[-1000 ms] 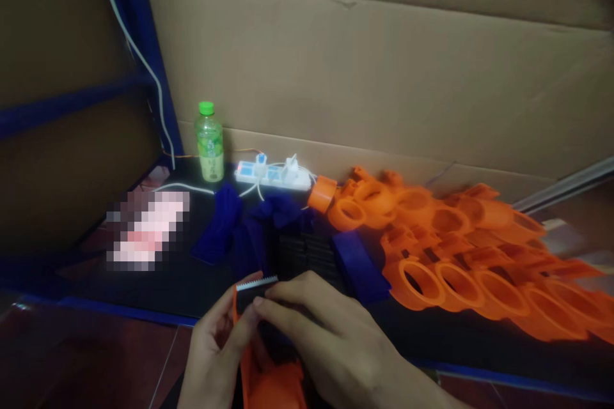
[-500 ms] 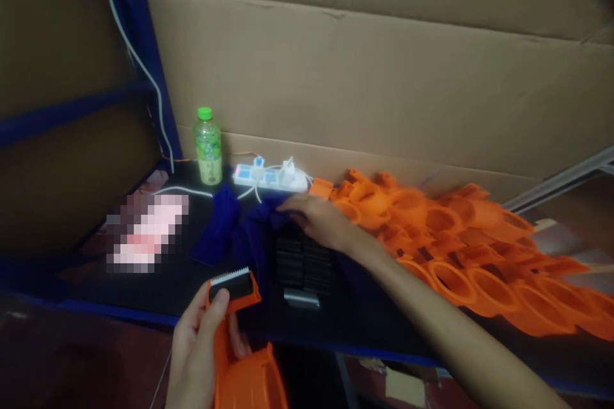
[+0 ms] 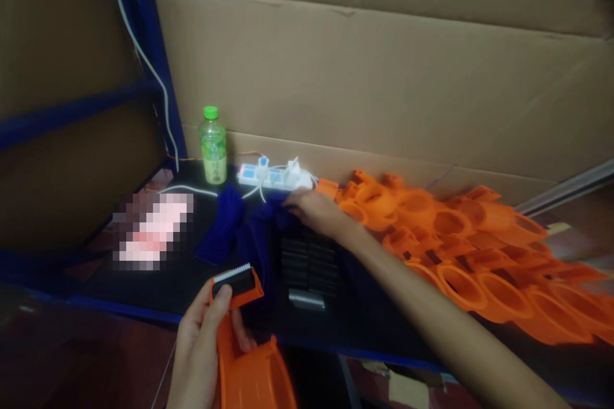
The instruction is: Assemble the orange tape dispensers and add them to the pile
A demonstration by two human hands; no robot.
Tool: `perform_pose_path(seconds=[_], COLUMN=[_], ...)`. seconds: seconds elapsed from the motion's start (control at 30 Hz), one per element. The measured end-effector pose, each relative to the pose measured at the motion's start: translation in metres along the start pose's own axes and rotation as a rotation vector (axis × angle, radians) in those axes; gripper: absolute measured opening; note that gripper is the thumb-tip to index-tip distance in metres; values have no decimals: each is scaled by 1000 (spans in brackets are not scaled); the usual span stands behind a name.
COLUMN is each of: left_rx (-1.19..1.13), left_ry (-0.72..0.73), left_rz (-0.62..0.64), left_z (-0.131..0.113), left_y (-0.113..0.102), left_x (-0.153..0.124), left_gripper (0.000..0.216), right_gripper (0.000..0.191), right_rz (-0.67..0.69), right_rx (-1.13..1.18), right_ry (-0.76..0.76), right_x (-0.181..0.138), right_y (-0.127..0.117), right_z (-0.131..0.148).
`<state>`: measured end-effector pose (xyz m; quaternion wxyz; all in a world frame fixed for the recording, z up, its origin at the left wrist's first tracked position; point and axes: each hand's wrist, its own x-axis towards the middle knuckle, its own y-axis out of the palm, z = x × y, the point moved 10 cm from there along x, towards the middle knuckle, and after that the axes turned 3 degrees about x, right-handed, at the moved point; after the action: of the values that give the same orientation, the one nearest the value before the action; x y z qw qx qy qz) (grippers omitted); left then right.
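Note:
My left hand is closed around an orange plastic piece with a wide round opening at its lower end. The thumb presses on a black block edged with a white toothed strip, seated in the piece's upper end. At the back of the table, my right hand has its fingers bent down onto dark blue cloth and seems to grip it; the fingertips are partly hidden. Just below that hand are stacked black blocks, with a shiny grey piece in front of them.
Many similar orange pieces are piled on the right of the black table. A green-capped bottle and a white power strip with cables stand along the cardboard wall. A pixelated pink item lies at left.
The whole view has shifted slightly, so things appear a little further right. Both hands keep nearly the same pose, the left still on the orange piece and the right at the blue cloth.

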<state>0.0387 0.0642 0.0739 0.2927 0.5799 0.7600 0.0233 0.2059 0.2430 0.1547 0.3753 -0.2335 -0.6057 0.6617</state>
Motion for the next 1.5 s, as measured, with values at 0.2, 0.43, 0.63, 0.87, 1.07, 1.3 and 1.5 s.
perform_pose_path(seconds=[0.2,0.43,0.63,0.87,1.07,1.3,1.5], left_rx=[-30,-100,-145,-117,-85,-56,-108], left_ry=[-29,-13,-45,-24,-21,-23,-97], left_rz=[16,36,83,35,57,39,70], left_z=[0,4,6,6,6,10,11], left_y=[4,2,12,11,11,6,13], left_x=[-2,4,-1,-1,-2,-1,-2], left_gripper=[30,28,33,42,49,49,35], right_gripper=[26,23,20,19,22,23,23], right_rz=[-101,-310,-324,-344,-300,-222,-213], right_rx=[32,678,988,896,898,969,997], right_ry=[21,261,339,108,93,133,47], right_x=[-2,-37,-82,-99,-99,-98,-99], right_y=[-11,-41,-43,-33,-27,-24,-31], right_z=[1,13,70,115,124,118,116])
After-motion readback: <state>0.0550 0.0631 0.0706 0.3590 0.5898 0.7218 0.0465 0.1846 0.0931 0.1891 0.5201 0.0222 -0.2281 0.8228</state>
